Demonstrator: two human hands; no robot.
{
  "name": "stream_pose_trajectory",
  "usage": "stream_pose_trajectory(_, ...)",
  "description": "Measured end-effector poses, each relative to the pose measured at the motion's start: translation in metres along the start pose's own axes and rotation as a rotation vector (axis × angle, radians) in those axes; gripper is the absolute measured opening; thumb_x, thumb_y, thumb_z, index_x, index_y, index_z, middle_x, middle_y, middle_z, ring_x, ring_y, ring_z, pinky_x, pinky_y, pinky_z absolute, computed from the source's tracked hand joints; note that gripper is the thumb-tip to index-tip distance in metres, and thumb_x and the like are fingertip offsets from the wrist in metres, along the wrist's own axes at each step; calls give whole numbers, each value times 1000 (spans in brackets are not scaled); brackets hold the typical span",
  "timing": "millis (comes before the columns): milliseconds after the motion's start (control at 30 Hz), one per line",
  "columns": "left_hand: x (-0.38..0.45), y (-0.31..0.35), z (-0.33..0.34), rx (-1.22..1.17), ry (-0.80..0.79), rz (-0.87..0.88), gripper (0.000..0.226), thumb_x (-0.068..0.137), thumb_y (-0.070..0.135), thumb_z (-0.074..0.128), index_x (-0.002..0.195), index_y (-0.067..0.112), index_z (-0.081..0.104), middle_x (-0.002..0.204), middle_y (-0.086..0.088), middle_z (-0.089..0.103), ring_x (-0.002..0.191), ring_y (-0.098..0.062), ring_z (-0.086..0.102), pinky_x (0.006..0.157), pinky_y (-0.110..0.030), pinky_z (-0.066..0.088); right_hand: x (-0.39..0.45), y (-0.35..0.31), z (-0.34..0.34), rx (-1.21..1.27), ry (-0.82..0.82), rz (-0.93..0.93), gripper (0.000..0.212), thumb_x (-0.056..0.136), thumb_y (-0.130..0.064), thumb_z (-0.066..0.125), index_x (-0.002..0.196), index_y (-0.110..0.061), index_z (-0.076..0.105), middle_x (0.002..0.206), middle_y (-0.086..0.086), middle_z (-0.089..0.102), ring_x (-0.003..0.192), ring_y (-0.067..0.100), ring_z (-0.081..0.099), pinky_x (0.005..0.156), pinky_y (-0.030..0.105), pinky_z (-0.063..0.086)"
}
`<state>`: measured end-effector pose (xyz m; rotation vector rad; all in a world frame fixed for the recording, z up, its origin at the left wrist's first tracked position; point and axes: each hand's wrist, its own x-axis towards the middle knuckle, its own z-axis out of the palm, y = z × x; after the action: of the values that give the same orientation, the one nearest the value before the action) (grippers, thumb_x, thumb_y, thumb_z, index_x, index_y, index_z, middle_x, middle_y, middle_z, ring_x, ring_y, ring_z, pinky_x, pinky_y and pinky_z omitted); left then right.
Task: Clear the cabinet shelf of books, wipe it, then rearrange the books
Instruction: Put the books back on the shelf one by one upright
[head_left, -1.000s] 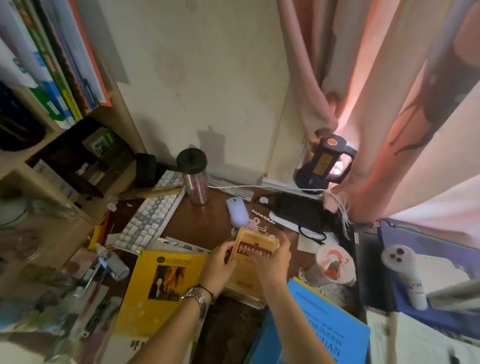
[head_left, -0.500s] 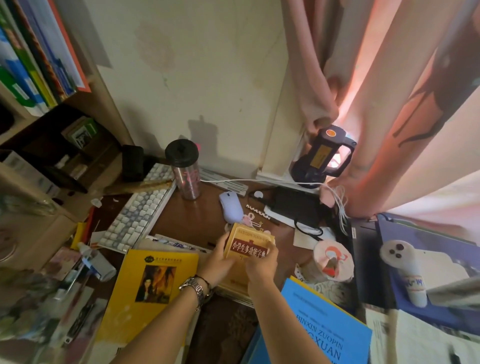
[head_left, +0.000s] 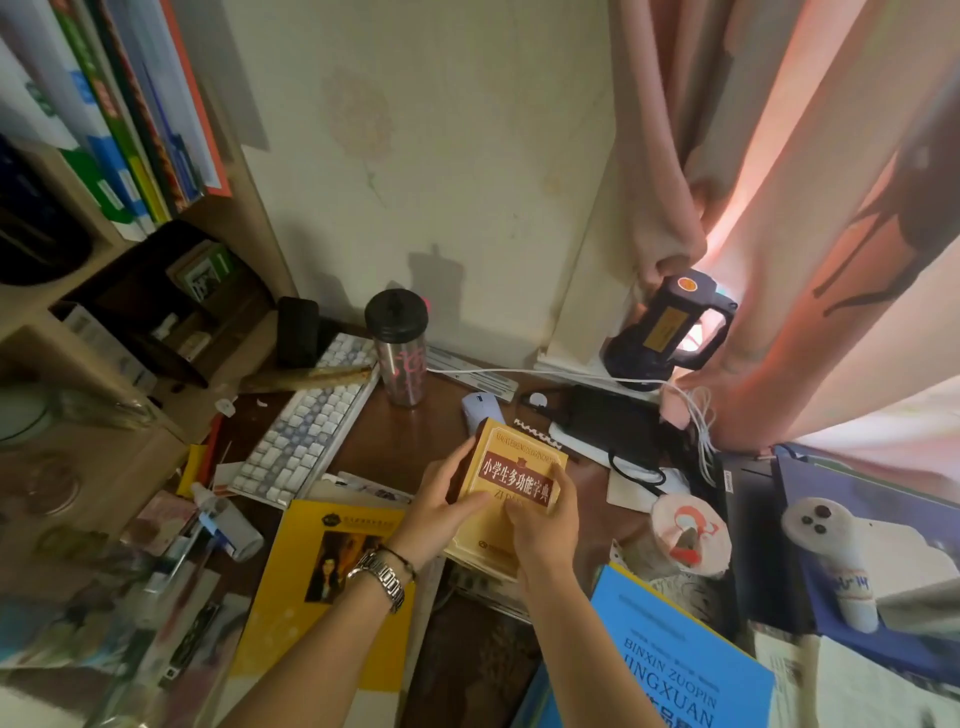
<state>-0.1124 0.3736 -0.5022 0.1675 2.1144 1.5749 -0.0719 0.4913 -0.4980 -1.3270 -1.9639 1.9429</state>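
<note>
A cluttered brown desk (head_left: 415, 436) sits against a pale wall, pink curtains (head_left: 779, 218) at the right and a shelf of upright books (head_left: 130, 130) at the far left. In the middle of the desk, both hands hold a small thick dictionary (head_left: 514, 483), its far end tilted up. The left hand (head_left: 441, 512) wraps its left edge, fingers curled on the spine side and thumb on the cover; the right hand (head_left: 540, 525) presses curled fingers on the cover's near right. It looks dense and stiff, fairly heavy for its size, with a smooth cover that might slip. Gripping both long edges seems safest. A mouse (head_left: 480, 410) lies just beyond it, a yellow book (head_left: 322, 582) to its near left.
</note>
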Motion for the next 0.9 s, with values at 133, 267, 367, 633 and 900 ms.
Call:
stream_pose_trajectory(133,-14,14,-20,-66,32,59,64,91,27,60,138,49,24,131,14,33,120,-1,37,99,-27,32,-27,-21,3,0,-73,-129,69,89,-4,62,146,-31,32,136,-4,45,118,13,47,96,33,43)
stream_pose_trajectory(267,-34,35,-38,-148,61,149,62,91,25,60,135,54,28,133,16,36,121,3,41,101,-27,40,-54,-47,4,16,-100,-235,70,89,-6,63,145,-35,33,136,-6,44,125,15,45,105,42,42)
stream_pose_trajectory(367,-56,57,-54,-151,108,282,61,93,27,58,140,51,29,140,14,34,126,4,42,103,-23,43,-82,-72,3,79,-151,-282,72,87,-4,64,142,-41,35,134,-8,51,124,15,48,106,48,41)
stream_pose_trajectory(633,-133,124,-111,-159,364,529,65,74,45,71,131,54,43,133,24,41,123,-1,47,88,-25,53,-170,-135,8,235,-362,-415,63,89,-4,62,130,-47,41,111,-15,60,86,-3,64,57,16,52)
stream_pose_trajectory(900,-193,180,-140,-164,638,738,66,76,5,75,122,47,52,129,25,48,121,0,49,83,-12,49,-246,-182,16,216,-454,-673,53,90,-15,63,134,-38,42,119,-26,51,88,-24,52,66,1,44)
